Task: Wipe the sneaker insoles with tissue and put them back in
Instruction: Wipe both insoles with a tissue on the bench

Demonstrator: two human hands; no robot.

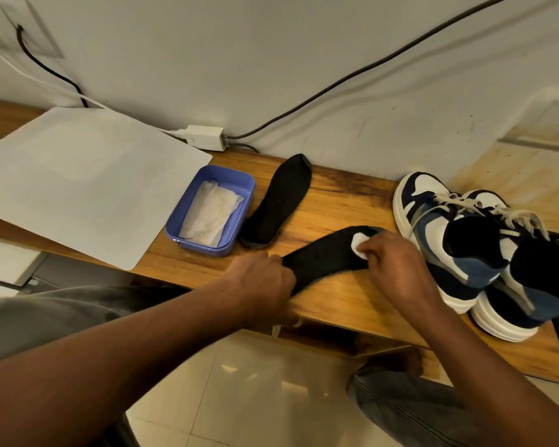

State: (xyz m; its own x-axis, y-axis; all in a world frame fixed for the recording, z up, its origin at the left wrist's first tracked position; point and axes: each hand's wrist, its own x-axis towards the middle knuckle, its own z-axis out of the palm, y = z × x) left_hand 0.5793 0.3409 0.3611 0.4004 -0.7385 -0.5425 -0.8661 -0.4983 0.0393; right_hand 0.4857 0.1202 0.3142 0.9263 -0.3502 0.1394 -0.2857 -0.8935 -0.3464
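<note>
Your left hand [265, 282] gripped heel of insole [323, 256] on tabletop [346, 201]; right hand [397, 266] pinched tissue [357, 243] against toe. Insole looked light, floppy: hold by ends. Second insole [278, 201] lay beside.

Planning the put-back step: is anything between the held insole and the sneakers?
Nothing visible. The insole, gripped by the left hand and wiped with tissue by the right hand, lies beside the sneakers, only bare table between.

Left hand [265, 282] gripping, right hand [397, 269] pinching — forearms extended
</note>
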